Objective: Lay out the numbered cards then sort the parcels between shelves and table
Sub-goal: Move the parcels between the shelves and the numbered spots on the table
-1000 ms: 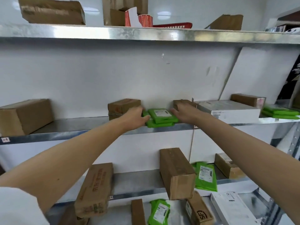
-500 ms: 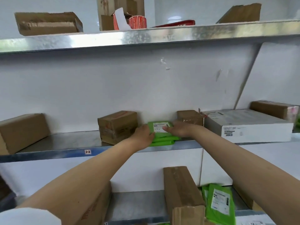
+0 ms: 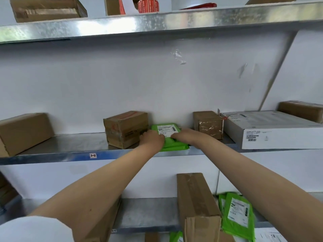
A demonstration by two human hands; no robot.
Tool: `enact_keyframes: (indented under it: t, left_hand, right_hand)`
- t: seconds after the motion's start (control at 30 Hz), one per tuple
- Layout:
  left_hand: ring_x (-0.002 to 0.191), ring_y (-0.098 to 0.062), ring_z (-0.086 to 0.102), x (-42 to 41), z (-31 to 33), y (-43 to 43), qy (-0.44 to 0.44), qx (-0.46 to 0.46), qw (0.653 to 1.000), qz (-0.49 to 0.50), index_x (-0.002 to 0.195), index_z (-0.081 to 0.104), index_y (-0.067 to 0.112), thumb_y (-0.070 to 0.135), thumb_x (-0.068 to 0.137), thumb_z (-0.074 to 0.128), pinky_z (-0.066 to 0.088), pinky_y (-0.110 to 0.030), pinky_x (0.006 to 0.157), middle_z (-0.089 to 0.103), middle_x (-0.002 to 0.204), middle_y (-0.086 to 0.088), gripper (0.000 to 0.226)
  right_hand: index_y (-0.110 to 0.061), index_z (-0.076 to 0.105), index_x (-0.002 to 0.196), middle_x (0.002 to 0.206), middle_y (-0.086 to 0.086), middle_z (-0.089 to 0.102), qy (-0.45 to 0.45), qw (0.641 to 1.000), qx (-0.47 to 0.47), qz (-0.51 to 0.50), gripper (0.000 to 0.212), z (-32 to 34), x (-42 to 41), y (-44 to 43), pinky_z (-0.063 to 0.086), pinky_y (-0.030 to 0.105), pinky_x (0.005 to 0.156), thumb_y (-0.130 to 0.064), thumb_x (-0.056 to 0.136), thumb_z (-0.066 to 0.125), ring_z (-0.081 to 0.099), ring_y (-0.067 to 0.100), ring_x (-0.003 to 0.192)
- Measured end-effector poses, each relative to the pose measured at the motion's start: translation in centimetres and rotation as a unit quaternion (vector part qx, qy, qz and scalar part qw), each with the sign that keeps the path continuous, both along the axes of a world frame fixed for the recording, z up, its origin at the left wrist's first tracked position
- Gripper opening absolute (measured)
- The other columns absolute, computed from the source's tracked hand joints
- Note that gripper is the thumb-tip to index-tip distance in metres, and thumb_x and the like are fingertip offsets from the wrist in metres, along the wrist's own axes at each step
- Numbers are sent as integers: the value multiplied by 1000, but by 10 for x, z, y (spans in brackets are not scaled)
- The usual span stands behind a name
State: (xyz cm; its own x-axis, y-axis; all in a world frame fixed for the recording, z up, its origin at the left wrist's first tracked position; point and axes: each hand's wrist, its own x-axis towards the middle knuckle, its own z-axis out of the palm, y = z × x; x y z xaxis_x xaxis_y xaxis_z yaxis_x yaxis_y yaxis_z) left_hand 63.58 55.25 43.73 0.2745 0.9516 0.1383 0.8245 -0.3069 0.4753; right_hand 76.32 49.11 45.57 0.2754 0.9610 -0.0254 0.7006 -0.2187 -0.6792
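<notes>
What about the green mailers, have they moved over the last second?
Yes. With the left hand and right hand on them, the green mailers slid back toward the wall, between the left brown box and right brown box.

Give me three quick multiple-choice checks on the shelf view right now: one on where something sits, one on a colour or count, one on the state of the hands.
1. Where does the green parcel stack lie on the middle shelf?
A. Between two brown boxes
B. On top of the white box
C. At the far left end

2. What colour is the flat box at the right of that shelf?
A. Red
B. White
C. Black

3. What are the left hand and right hand doing?
A. Hanging free below the shelf
B. Resting on the green parcel stack
C. Lifting the long box on the lower shelf

Answers: 1 A, a taped brown box stands to its left and a smaller brown box to its right. 2 B, its top and front are white with printed labels. 3 B, both hands lie on the stack's top.
</notes>
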Motion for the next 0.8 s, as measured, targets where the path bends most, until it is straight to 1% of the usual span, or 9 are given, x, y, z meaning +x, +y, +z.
enact_keyframes:
  t: [0.07, 0.17, 0.3, 0.43, 0.5, 0.57, 0.63, 0.7, 0.8]
  left_hand:
    - [126, -35, 37, 6, -2, -2, 30, -13, 999, 26, 129, 48, 2, 36, 100, 30, 34, -34, 95, 45, 135, -22, 48]
    - [131, -33, 31, 9, 2, -4, 13, -33, 998, 52, 132, 48, 5, 36, 102, 29, 29, -32, 103, 43, 139, -21, 48]
    - [126, -33, 45, 4, 1, 6, -89, -73, 991, 60, 124, 55, 7, 37, 97, 44, 40, -33, 101, 53, 131, -17, 42]
    - [110, -37, 58, -2, -15, 6, -234, -84, 968, 41, 106, 62, 0, 38, 91, 57, 48, -42, 95, 62, 116, -21, 41]
    - [105, -38, 60, -1, -23, 5, -287, -70, 955, 40, 98, 66, -2, 37, 90, 59, 50, -44, 92, 64, 108, -24, 40]
    - [96, -33, 63, -1, -27, -4, -345, -57, 936, 25, 88, 69, 4, 29, 92, 57, 49, -36, 81, 68, 99, -16, 28]
    - [84, -25, 58, -1, -26, -16, -408, -48, 912, 13, 74, 64, 16, 22, 95, 55, 40, -31, 71, 65, 86, -7, 24]
    - [81, -20, 55, -4, -24, -30, -456, -38, 889, -8, 68, 60, 23, 21, 96, 54, 39, -29, 71, 62, 78, 1, 29]
    - [87, -10, 63, -13, -18, -57, -527, -30, 847, -59, 95, 72, 22, 21, 96, 58, 50, -18, 73, 70, 92, 7, 14]
  right_hand:
    - [-9, 54, 132, 125, 13, 59, -53, 999, -11, -8, 45, -1, -4, -5, 38, 26, 81, -37, 100, 39, 56, 24, 104]
    - [-13, 51, 135, 128, 12, 56, -50, 998, -8, -28, 49, -4, -2, -8, 35, 24, 77, -45, 100, 38, 53, 24, 107]
    - [-13, 62, 122, 100, 5, 57, 21, 998, 37, -38, 44, -10, -1, -11, 34, 23, 55, -46, 94, 52, 51, 20, 87]
    - [-7, 68, 109, 81, -1, 62, 128, 987, 84, -57, 35, -18, 2, -20, 37, 20, 52, -35, 88, 67, 56, 12, 71]
    - [-4, 70, 104, 84, 2, 68, 160, 979, 109, -61, 34, -24, 4, -23, 51, 24, 64, -29, 83, 73, 64, 14, 75]
    - [-5, 72, 105, 98, 8, 73, 172, 972, 143, -70, 31, -28, 6, -25, 55, 37, 86, -24, 81, 76, 69, 21, 90]
    - [-7, 71, 109, 107, 7, 72, 199, 959, 186, -72, 28, -29, 5, -30, 53, 36, 92, -18, 84, 73, 68, 20, 96]
    - [-9, 70, 112, 110, 5, 72, 218, 947, 221, -78, 26, -28, 6, -39, 53, 34, 92, -17, 87, 70, 67, 18, 98]
    - [-14, 65, 121, 116, 0, 69, 219, 937, 263, -67, 30, -29, 0, -57, 51, 34, 95, -18, 91, 65, 65, 15, 103]
